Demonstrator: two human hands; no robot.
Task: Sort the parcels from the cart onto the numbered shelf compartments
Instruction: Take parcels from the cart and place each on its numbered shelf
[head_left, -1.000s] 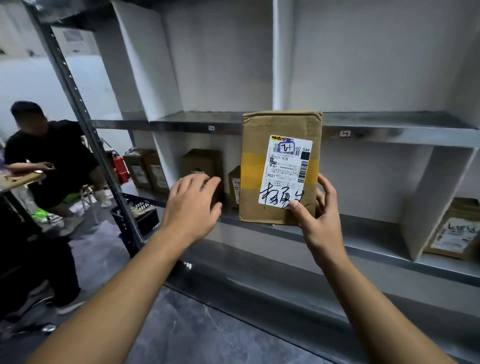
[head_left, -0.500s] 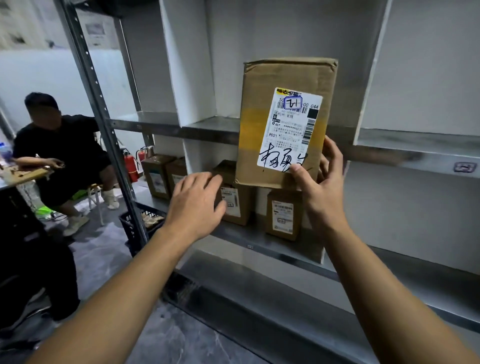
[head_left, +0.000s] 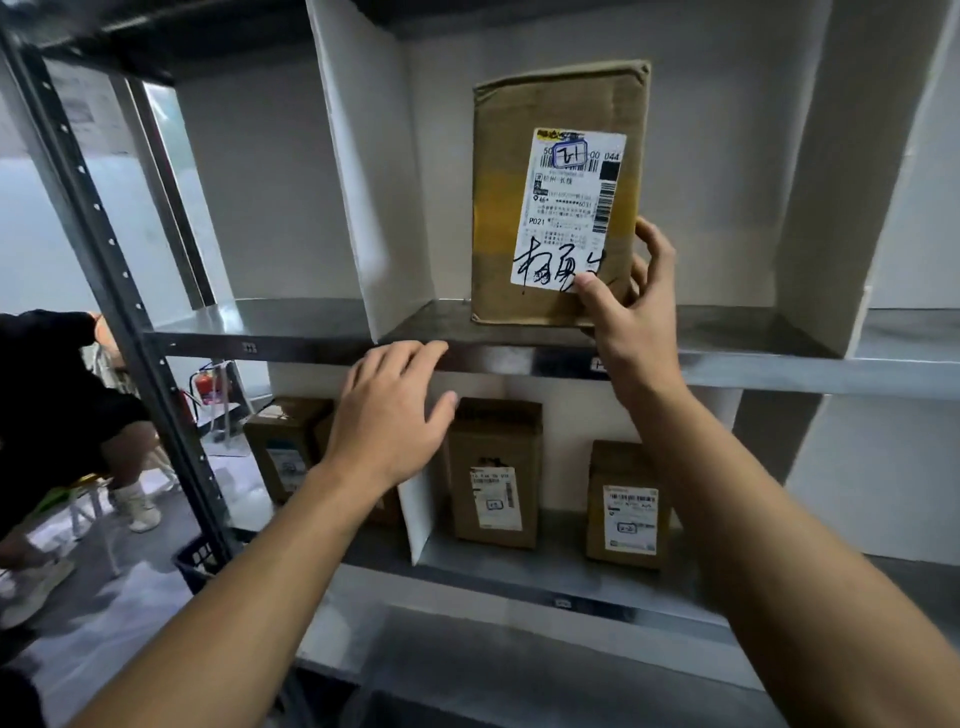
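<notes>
A brown cardboard parcel (head_left: 524, 208) with a white shipping label marked "21" stands upright on the upper metal shelf (head_left: 753, 358), inside a compartment walled by white dividers. My right hand (head_left: 631, 317) grips its lower right corner, thumb on the label and fingers behind the box. Lower and to the left, my left hand (head_left: 387, 415) hovers with relaxed fingers just below the shelf's front edge and holds nothing.
On the shelf below stand three brown labelled parcels (head_left: 493, 473), (head_left: 626, 506), (head_left: 283, 449), split by a white divider (head_left: 415, 514). A perforated steel upright (head_left: 98, 208) frames the rack's left side. A seated person in black (head_left: 57, 410) and a dark crate (head_left: 200, 564) are at left.
My right hand lifted the parcel from the lower shelf level up into the upper compartment, where its base now meets the shelf. My left hand rose alongside, still holding nothing.
</notes>
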